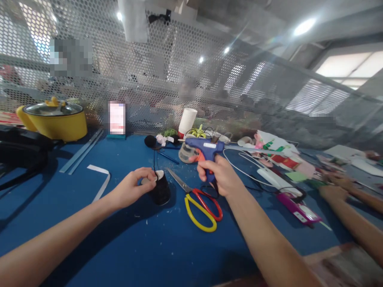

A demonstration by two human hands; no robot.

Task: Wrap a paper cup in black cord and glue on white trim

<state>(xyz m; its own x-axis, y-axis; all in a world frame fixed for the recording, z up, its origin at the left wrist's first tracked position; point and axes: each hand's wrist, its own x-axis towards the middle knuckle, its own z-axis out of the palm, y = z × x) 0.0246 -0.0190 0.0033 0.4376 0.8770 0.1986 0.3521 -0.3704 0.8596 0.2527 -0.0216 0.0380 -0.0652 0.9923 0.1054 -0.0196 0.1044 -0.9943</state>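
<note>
Looks like a gluing step: left hand (134, 185) fingers clamped on the rim of the matte black cup (163, 193), pale inside, mid-tabletop (125, 247) between near and far edges; right hand (223, 173) fingers wrapped round the blue plastic glue gun (206, 146). Next move calls for nozzle to rim, thin black cord (154, 159) kept clear.

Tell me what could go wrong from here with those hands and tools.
Burn: the right hand holds the glue gun above the table, nozzle pointing left; if it is hot, a drip or low swing might catch the left hand at the black cylinder.
Prick: the scissors lie between the hands, tips toward the cylinder, so a sideways reach could meet them.
</note>
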